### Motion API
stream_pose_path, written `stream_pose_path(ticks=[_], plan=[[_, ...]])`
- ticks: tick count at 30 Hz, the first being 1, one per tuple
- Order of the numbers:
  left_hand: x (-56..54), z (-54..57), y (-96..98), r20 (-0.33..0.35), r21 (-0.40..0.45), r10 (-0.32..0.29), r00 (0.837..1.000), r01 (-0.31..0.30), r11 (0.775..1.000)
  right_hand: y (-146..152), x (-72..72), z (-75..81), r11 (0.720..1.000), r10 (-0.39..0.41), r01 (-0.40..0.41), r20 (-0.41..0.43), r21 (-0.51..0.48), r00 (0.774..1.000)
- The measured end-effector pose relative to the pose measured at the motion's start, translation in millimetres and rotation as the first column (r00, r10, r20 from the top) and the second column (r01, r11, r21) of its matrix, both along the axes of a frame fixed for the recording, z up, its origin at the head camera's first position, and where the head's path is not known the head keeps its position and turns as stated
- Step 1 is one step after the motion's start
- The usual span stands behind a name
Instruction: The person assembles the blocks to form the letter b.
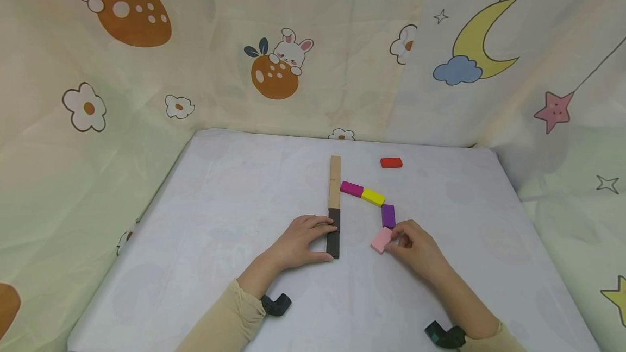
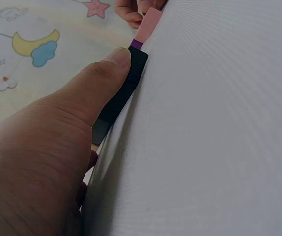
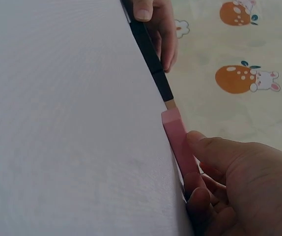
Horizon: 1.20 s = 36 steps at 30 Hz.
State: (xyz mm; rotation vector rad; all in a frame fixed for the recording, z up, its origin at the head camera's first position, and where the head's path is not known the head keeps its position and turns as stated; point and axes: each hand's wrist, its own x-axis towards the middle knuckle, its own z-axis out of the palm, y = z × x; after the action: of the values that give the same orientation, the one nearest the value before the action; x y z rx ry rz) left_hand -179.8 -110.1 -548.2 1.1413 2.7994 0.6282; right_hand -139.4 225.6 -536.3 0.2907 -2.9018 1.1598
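My right hand (image 1: 415,246) pinches a pink block (image 1: 381,240) between thumb and fingers. The pink block's far end lies close to a purple block (image 1: 388,216); whether they touch I cannot tell. Extended fingers of my left hand (image 1: 305,240) rest on a black block (image 1: 334,220), and the thumb touches the near end of a second black block (image 1: 333,245). In the left wrist view the thumb lies against the dark block (image 2: 124,88). Two plain wooden blocks (image 1: 335,193) continue the black pair away from me in a straight line.
From the wooden line a magenta block (image 1: 351,188) and a yellow block (image 1: 373,197) slant rightward to the purple one. A red block (image 1: 391,163) lies apart at the back right. Everything sits on a white-covered table (image 1: 205,189), with patterned cloth (image 1: 205,58) around it.
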Motion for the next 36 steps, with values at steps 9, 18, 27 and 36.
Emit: stream_pose_path(ticks=[9,18,27,36], plan=[[0.1,0.0,0.2,0.014,-0.004,0.004,1.0,-0.004,1.0,4.6,-2.4,7.9,0.999,-0.041,0.042,0.165,0.0,0.985],[0.0,-1.2,-0.6,-0.009,0.014,0.003,1.0,-0.003,1.0,39.8,-52.7,35.7,0.976,-0.093,0.16,0.388,-0.145,0.917],[-0.2,-1.0,-0.6,0.007,-0.005,0.011,1.0,-0.011,1.0,52.8,-133.3,50.2,0.939,-0.136,0.256,0.435,-0.231,0.89],[-0.2,-3.3,-0.4,-0.001,0.009,0.007,1.0,-0.007,1.0,42.5,-180.0,40.1,0.921,-0.183,0.32,0.482,-0.221,0.857]])
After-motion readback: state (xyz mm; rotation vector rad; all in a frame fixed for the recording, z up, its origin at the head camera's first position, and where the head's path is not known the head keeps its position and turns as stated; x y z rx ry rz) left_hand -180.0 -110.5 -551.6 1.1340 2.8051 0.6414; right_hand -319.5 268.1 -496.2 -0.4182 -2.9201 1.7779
